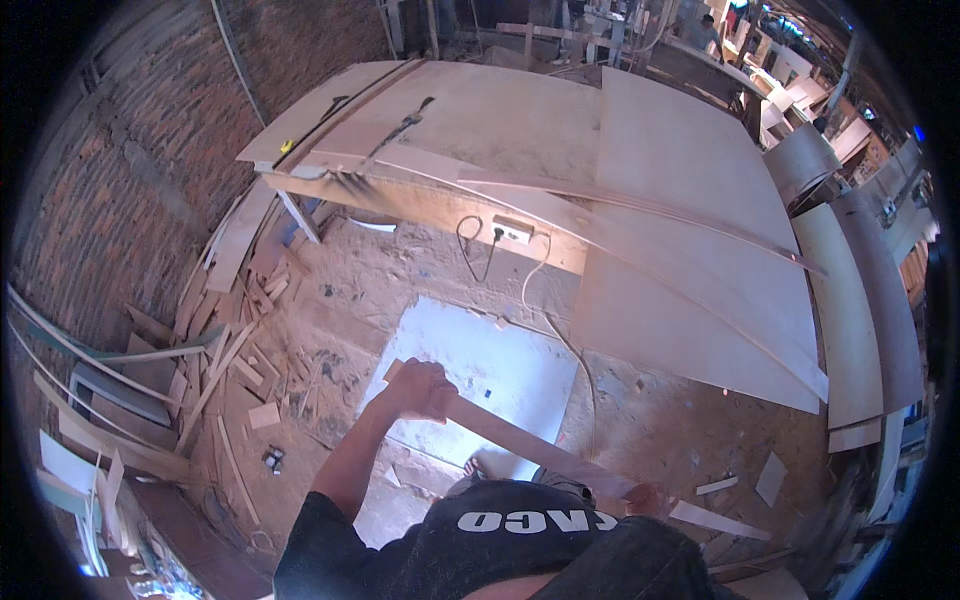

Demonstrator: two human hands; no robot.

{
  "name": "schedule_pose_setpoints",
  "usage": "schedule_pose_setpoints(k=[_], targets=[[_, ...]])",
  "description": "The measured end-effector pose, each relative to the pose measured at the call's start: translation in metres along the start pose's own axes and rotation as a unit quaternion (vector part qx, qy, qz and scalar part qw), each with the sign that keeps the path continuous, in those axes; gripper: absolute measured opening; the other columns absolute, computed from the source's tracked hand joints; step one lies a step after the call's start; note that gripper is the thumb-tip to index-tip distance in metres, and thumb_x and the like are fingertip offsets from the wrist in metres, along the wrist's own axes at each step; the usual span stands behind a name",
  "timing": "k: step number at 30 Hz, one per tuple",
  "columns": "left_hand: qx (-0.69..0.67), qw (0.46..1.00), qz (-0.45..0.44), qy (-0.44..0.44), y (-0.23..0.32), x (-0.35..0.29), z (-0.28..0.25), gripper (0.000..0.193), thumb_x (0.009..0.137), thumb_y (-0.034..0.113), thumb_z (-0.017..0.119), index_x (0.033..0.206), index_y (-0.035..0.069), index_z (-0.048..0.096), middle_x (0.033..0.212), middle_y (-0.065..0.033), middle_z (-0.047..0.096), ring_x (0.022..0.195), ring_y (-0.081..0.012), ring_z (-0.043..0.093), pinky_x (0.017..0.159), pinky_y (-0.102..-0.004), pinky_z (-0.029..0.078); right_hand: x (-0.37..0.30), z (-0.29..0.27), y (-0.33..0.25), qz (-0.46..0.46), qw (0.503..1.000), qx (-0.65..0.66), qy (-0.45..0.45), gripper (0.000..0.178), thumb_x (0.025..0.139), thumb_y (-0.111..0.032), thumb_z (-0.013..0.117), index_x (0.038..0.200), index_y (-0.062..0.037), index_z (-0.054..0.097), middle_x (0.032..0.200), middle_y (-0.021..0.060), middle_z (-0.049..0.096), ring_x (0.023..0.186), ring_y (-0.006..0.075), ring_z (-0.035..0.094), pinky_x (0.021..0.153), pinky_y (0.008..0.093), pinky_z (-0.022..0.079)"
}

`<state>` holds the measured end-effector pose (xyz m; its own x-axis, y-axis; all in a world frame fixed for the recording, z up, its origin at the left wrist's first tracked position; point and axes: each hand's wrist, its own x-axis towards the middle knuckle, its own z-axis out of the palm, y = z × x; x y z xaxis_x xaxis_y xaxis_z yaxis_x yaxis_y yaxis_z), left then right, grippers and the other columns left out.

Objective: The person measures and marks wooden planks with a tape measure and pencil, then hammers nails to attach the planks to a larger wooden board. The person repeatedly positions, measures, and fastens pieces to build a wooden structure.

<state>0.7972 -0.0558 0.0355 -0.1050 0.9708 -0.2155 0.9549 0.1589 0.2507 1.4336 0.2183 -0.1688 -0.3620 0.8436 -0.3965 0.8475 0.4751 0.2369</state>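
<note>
A long narrow wooden strip runs across in front of my body, slanting down from left to right. Near its left end, my left hand is closed around it, with a short piece of the strip sticking out past the fist. My right hand is closed on the same strip farther right, close to my dark shirt, and looks slightly blurred. The strip's right end reaches beyond that hand. Below the strip lies a pale white board on the floor.
Ahead stands a worktable with a socket box and cables on its front edge. A large plywood sheet slopes off its right side. Wood offcuts are piled along the brick wall; curved panels lean at right.
</note>
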Motion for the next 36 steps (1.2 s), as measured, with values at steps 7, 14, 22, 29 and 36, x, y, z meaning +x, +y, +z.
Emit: schedule_pose_setpoints(k=[7, 14, 22, 29, 36], targets=[[-0.140, 0.987, -0.012, 0.078, -0.094, 0.056, -0.076, 0.059, 0.056, 0.041, 0.092, 0.111, 0.022, 0.079, 0.106, -0.0056, 0.067, 0.109, -0.0277, 0.062, 0.096, -0.0439, 0.042, 0.025, -0.247, -0.084, 0.035, 0.987, -0.007, 0.157, 0.036, 0.082, -0.023, 0.071, 0.117, -0.0163, 0.064, 0.134, 0.0068, 0.058, 0.134, 0.0319, 0.050, 0.121, 0.0644, 0.025], [-0.243, 0.951, -0.053, 0.185, -0.200, 0.093, -0.094, 0.064, 0.055, 0.035, 0.098, 0.114, 0.017, 0.080, 0.104, -0.0100, 0.061, 0.108, -0.0322, 0.060, 0.095, -0.0455, 0.050, 0.127, -0.395, -0.172, -0.006, 0.934, 0.035, 0.356, 0.015, 0.091, -0.015, 0.067, 0.105, -0.0131, 0.066, 0.111, 0.0074, 0.061, 0.121, 0.0337, 0.056, 0.119, 0.0622, 0.028], [-0.192, 0.919, -0.225, 0.262, -0.333, 0.033, -0.089, 0.068, 0.054, 0.027, 0.099, 0.119, 0.018, 0.079, 0.107, -0.0107, 0.055, 0.103, -0.0312, 0.059, 0.093, -0.0430, 0.052, 0.267, -0.538, -0.358, -0.252, 0.877, 0.108, 0.394, 0.009, 0.086, -0.012, 0.066, 0.094, -0.0102, 0.068, 0.098, 0.0130, 0.062, 0.101, 0.0373, 0.059, 0.091, 0.0516, 0.041], [-0.182, 0.875, -0.329, 0.307, -0.442, -0.027, -0.112, 0.065, 0.056, 0.016, 0.097, 0.119, 0.014, 0.079, 0.107, -0.0120, 0.057, 0.101, -0.0295, 0.063, 0.092, -0.0422, 0.054, 0.334, -0.594, -0.539, -0.318, 0.873, 0.161, 0.333, 0.021, 0.084, -0.008, 0.071, 0.105, -0.0123, 0.071, 0.110, 0.0087, 0.060, 0.115, 0.0333, 0.058, 0.116, 0.0657, 0.028], [-0.120, 0.888, -0.296, 0.332, -0.611, -0.055, -0.163, 0.065, 0.055, 0.013, 0.095, 0.118, 0.013, 0.078, 0.108, -0.0134, 0.057, 0.104, -0.0319, 0.061, 0.092, -0.0423, 0.053, 0.381, -0.620, -0.701, -0.300, 0.878, 0.147, 0.343, 0.037, 0.075, -0.007, 0.076, 0.111, -0.0142, 0.072, 0.116, 0.0063, 0.062, 0.121, 0.0309, 0.058, 0.117, 0.0696, 0.026]])
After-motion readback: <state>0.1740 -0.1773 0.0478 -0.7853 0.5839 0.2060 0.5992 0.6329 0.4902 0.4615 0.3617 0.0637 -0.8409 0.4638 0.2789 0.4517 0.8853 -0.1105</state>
